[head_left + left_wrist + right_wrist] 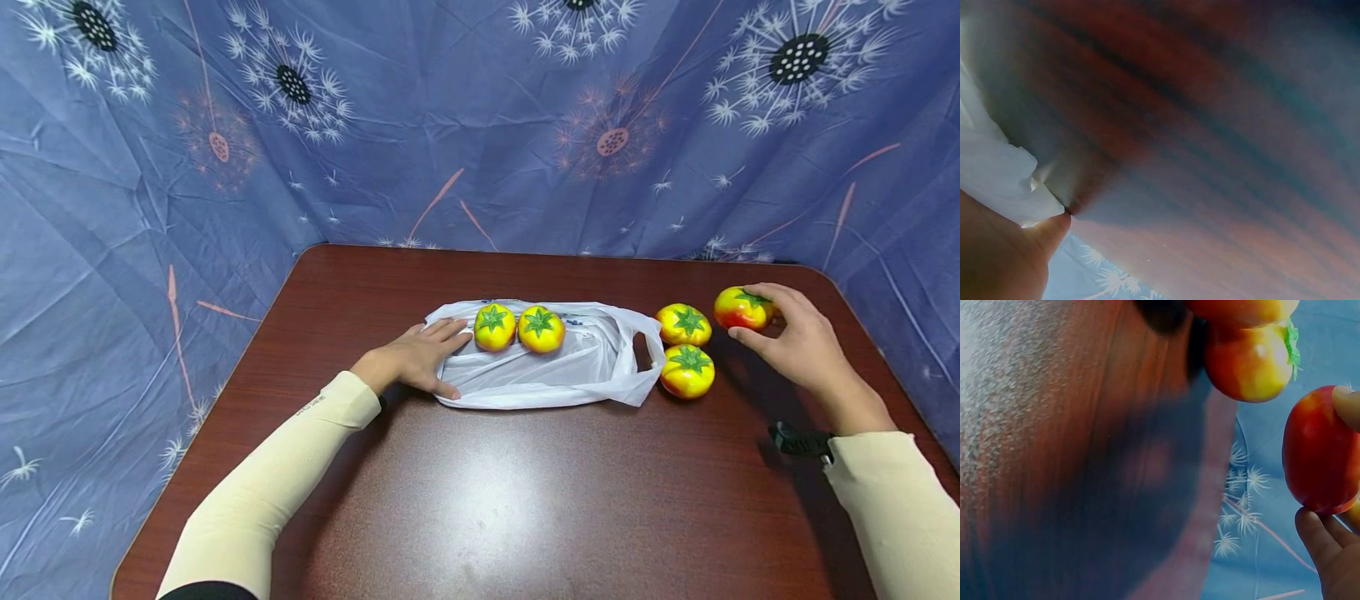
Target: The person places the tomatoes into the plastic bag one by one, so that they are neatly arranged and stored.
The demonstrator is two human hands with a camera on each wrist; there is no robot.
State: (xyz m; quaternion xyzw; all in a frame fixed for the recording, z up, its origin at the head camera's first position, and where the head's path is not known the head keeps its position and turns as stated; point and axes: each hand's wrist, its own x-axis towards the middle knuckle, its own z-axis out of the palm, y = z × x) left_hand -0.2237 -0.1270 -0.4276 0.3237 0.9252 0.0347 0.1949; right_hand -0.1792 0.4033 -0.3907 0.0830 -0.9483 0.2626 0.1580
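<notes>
- With left hand, left of centre in head frame: resting on left end of white plastic bag, fingers spread and near straight, holding nothing; right by left bag fruit, can't tell if touching
- With right hand, right side of frame: pinching held fruit, thumb and fingertips on opposite sides, parted just fruit-wide; can't tell if clear of table
- On bag, around frame centre: left bag fruit plus right bag fruit, side by side, green tops up
- At right end of bag, near bag handle: upper loose fruit and lower loose fruit, both left of held fruit
- Best to keep left hand light and steady, so as not to wrinkle or drag thin plastic
- Grip across widest part, squeeze only enough; likely slippery, being smooth and rounded
- Stay clear of loose pair with right hand and held fruit; likely to roll if bumped
- Avoid nudging bag pair with left fingertips
</notes>
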